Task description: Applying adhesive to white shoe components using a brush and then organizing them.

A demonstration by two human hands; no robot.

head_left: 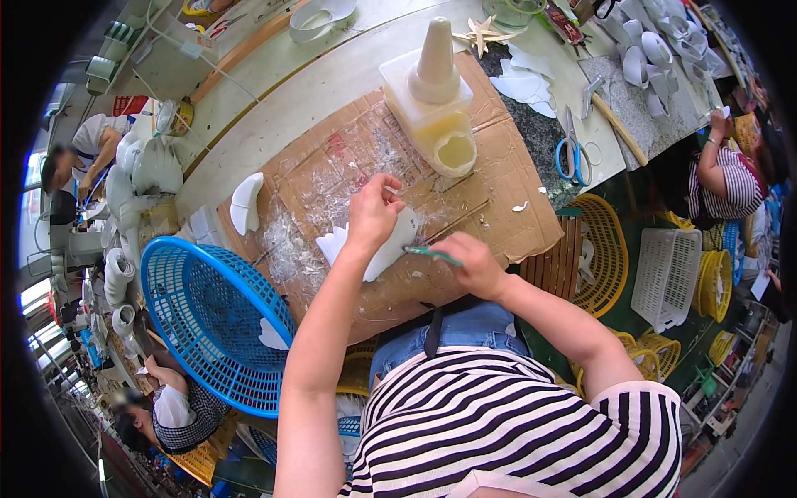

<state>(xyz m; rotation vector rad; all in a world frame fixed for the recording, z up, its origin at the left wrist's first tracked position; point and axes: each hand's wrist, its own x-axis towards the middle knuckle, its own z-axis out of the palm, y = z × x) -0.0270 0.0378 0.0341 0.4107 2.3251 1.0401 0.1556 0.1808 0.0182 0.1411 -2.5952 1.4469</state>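
My right hand (470,264) grips a thin green-handled brush (438,254), its tip resting on a white cut piece (393,251) of sheet material. Above that piece is my left hand (375,212), with fingers curled and their tips close together; what they hold, if anything, is too small to make out. Another white piece (334,244) with a jagged edge lies beside the left wrist. Everything here rests on a glue-smeared cardboard sheet (506,187). A glue bottle (427,91) with a cone-shaped top and an open, yellowish front spout stands at the far side of the cardboard.
A curved white piece (246,204) lies at the cardboard's left edge. Beside my left arm is a blue basket (212,324). At right are blue-handled scissors (571,156), a hammer (616,126) and stacked white pieces (528,83). Other people work at both sides.
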